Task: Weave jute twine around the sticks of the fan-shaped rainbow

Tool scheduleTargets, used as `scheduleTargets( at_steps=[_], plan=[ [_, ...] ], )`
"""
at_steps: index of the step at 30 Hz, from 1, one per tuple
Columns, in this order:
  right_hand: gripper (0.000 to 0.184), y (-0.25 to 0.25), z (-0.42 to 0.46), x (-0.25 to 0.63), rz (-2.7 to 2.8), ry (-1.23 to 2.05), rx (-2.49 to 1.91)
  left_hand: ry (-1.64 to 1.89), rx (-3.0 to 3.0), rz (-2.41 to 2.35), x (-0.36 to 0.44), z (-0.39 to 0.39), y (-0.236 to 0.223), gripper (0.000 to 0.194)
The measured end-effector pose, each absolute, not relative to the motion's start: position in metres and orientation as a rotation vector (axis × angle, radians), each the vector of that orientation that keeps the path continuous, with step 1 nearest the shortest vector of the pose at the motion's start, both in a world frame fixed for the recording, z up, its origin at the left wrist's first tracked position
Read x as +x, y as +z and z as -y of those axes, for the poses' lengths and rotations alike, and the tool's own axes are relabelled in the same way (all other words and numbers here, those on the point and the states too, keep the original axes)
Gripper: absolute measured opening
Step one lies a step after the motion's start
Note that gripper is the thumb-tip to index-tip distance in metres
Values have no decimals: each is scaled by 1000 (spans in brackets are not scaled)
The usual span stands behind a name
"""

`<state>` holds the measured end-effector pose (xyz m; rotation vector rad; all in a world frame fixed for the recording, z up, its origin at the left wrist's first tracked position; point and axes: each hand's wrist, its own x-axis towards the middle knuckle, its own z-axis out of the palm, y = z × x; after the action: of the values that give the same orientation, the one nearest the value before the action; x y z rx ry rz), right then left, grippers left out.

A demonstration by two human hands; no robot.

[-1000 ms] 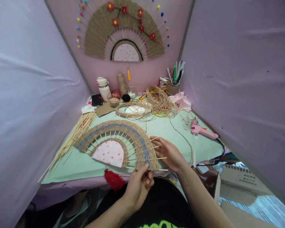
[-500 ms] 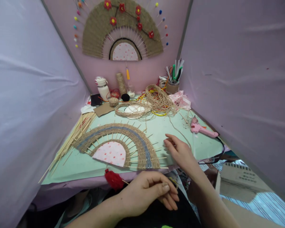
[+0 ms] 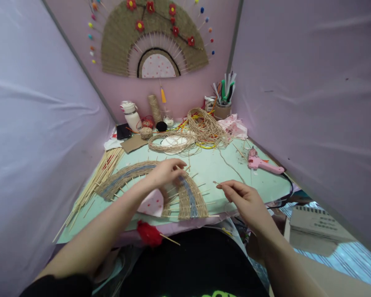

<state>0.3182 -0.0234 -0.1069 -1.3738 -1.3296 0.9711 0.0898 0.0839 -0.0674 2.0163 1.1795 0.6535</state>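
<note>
A half-round woven fan (image 3: pixel 191 196) of twine on thin sticks, with a blue band, lies on the table. Its inner half-circle (image 3: pixel 153 204) is white with pink spots and partly hidden by my left forearm. Over the fan's upper edge is my left hand (image 3: pixel 168 171), fingers bent and apart from the thumb, close to the stick ends; the thumb is slightly blurred. To the right of the fan, my right hand (image 3: pixel 244 200) pinches the end of a piece of twine (image 3: pixel 215 182) between thumb and fingertips. A red tassel (image 3: pixel 150 234) with a stick hangs below the table's front edge.
Loose twine coils (image 3: pixel 204 128) lie at the back, near a cardboard piece (image 3: pixel 133 143) and white bottle (image 3: pixel 132 116). Bundled sticks (image 3: pixel 94 181) are on the left. A pink glue gun (image 3: pixel 262 163) lies right. A finished fan (image 3: pixel 117 45) hangs on the back wall.
My left hand has moved up from in front of the table onto the fan's upper edge. My right hand has shifted slightly right and down, its fingers now pinched on the twine end.
</note>
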Motion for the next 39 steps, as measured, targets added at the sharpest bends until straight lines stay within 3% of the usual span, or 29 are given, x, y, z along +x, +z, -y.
scheduleTargets(
  at_steps=[2, 8, 12, 39],
  plan=[
    [30, -111, 14, 321, 1335, 908, -1393, 449, 2221, -1286, 85, -120, -74, 16],
    [34, -120, -1, 318, 1357, 902, -1442, -322, 2602, -1157, 109, -163, -79, 24],
    [35, -123, -4, 316, 1365, 922, -1443, -571, 2612, -1199, 127, -165, -77, 32],
    [29, -123, -54, 299, 1407, 902, -1431, -638, 2452, -1022, 121, -175, -40, 29]
  ],
)
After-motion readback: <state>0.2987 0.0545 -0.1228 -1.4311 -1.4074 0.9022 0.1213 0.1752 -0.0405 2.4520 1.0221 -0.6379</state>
